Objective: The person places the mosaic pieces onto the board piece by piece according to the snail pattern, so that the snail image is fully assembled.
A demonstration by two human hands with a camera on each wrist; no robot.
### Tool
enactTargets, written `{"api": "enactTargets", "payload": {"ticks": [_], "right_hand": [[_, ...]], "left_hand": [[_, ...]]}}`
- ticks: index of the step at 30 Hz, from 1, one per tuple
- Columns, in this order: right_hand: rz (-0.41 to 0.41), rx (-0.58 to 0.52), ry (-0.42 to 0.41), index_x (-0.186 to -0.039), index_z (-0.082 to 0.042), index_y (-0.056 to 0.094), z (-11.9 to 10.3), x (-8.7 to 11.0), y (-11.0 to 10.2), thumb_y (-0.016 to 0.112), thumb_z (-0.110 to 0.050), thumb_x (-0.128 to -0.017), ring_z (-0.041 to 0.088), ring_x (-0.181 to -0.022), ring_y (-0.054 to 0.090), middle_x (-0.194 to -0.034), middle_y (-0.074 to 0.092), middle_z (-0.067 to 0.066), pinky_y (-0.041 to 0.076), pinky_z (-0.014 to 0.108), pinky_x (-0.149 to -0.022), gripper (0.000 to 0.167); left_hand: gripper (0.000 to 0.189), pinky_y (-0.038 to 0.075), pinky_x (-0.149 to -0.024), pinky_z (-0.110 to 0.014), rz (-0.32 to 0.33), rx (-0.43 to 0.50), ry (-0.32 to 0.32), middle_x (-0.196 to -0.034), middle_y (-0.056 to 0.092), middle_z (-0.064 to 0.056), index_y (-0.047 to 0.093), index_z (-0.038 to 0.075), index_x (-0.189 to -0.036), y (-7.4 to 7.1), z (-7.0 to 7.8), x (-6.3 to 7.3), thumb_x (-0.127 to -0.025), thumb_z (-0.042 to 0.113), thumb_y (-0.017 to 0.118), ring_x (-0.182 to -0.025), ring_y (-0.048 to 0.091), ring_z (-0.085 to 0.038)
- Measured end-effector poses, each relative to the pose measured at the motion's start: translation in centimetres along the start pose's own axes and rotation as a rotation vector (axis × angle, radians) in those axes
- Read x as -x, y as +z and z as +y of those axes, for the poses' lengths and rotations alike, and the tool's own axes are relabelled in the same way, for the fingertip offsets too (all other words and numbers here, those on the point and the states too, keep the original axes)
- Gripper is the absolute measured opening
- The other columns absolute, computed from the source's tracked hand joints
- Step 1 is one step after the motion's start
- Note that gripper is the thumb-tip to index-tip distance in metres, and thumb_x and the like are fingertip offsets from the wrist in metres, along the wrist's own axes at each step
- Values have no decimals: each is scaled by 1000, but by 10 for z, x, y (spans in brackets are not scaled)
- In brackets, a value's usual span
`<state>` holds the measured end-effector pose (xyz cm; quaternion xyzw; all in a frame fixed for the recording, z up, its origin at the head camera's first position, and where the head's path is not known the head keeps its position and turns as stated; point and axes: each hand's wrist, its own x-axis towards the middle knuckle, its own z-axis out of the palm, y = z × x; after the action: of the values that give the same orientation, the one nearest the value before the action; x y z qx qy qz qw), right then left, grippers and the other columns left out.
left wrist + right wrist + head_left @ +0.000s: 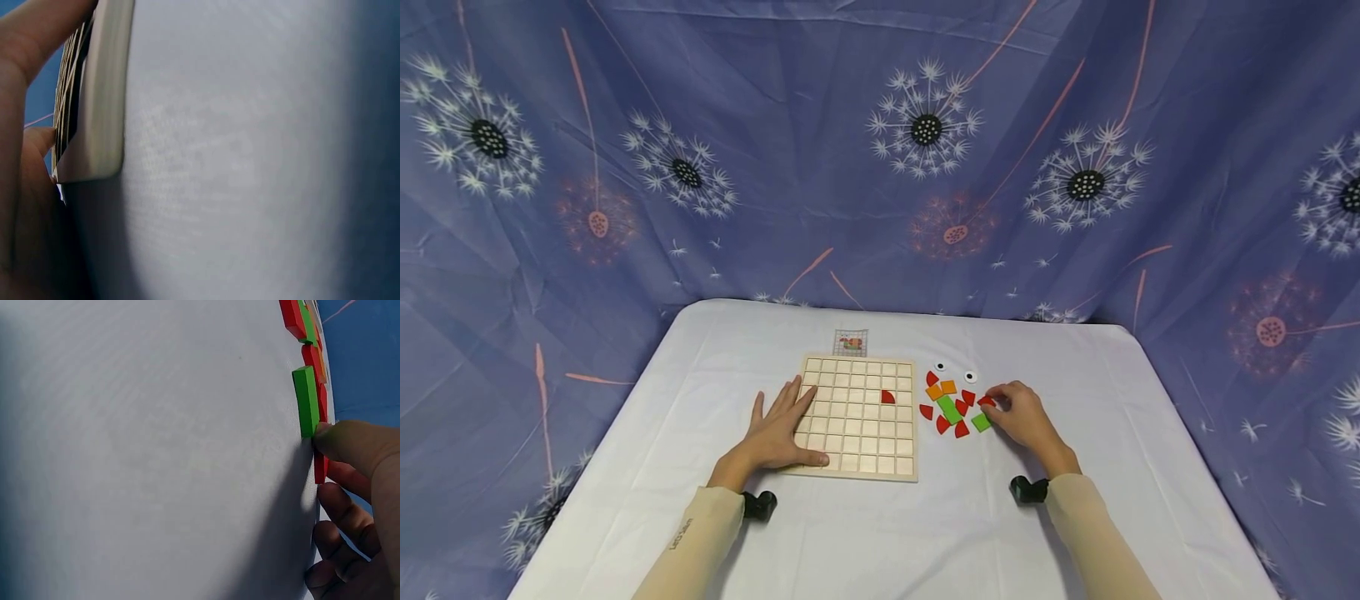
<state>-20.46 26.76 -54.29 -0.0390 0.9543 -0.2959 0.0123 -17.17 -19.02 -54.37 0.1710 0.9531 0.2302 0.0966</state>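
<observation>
My left hand [775, 435] lies with spread fingers on the left side of a wooden grid board [850, 472]. In the left wrist view, the board's pale edge [107, 94] stands beside the thumb. A red quarter-circle piece [887, 397] sits in one cell toward the board's right side. Right of the board, my right hand [1024, 417] pinches another red quarter-circle block [987, 402] between thumb and forefinger. Close to that thumb is a green square block [981, 422], seen edge-on as a green block [306, 400] in the right wrist view.
Loose pieces lie between board and right hand: a long green block [950, 410], orange squares [949, 387] and several red quarter-circles [927, 412]. Two round eye pieces [970, 377] lie behind them. A picture card [851, 342] touches the board's far edge. White cloth [880, 542] covers the table.
</observation>
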Motion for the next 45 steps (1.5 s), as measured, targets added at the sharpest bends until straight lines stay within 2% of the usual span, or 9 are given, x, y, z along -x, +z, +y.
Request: {"api": "enactTargets", "payload": {"ticks": [7,14,20,24,27,30,35,40,45], "right_hand": [[13,-24,-76,-121,-3,73,-12,-4,0,75,-19,-93,27,-95,59,-108,67,14,55,49,-90,32],[0,-34,-196,-119,-6,75,-44,-11,8,76,-16,-92,31,-103,61,-110,70,13,52,52,-95,29],[-71,-31,-252,-121,-11,76,-77,-15,25,77,-20,-93,25,-100,56,-107,68,5,49,41,-85,29],[-112,-21,-300,-121,-13,76,-95,-15,38,76,-21,-94,23,-103,55,-109,66,3,49,40,-87,28],[-134,-16,-349,-120,-13,76,-106,-16,47,75,-19,-94,24,-106,56,-110,67,4,48,43,-92,27],[-159,-16,-391,-120,-12,76,-114,-17,56,74,-17,-94,24,-107,57,-114,68,5,48,44,-98,27],[-187,11,-439,-120,-13,77,-123,-18,64,73,-15,-92,23,-108,57,-117,68,5,51,42,-95,29],[-187,83,-457,-119,-14,78,-128,-18,67,73,-16,-93,19,-104,55,-113,68,2,50,36,-88,26],[-219,90,-443,-121,-13,78,-133,-17,66,74,-20,-96,20,-105,55,-112,67,3,51,37,-91,26]], "left_hand": [[130,-9,-121,-71,-12,-5,-7,-173,3,-19,22,14,-166,1,-1,-1,-68,73,82,-160,6,-41],[130,-9,-121,-71,-10,-9,-7,-173,3,-19,21,14,-166,0,-1,-1,-67,73,82,-160,7,-41],[129,-10,-121,-71,-9,-1,-3,-173,4,-20,22,13,-166,-1,-1,0,-68,72,82,-160,7,-42],[130,-9,-121,-71,-1,6,5,-173,4,-20,22,12,-165,-1,-2,0,-67,72,82,-159,8,-43],[130,-8,-121,-71,2,4,8,-173,4,-20,22,12,-165,-1,-2,0,-67,72,82,-159,8,-43],[130,-9,-121,-71,-6,-2,1,-173,4,-19,22,13,-165,-1,-2,0,-67,74,81,-160,7,-41],[130,-9,-121,-71,-16,-4,-9,-173,4,-19,22,13,-166,-1,-2,-1,-67,74,81,-160,6,-41],[130,-9,-121,-71,-12,-8,-8,-174,4,-18,23,13,-165,-1,-2,-1,-67,75,81,-160,7,-40],[129,-9,-121,-71,-8,-5,-4,-173,4,-18,23,13,-165,0,-2,-1,-67,74,81,-160,7,-40]]}}
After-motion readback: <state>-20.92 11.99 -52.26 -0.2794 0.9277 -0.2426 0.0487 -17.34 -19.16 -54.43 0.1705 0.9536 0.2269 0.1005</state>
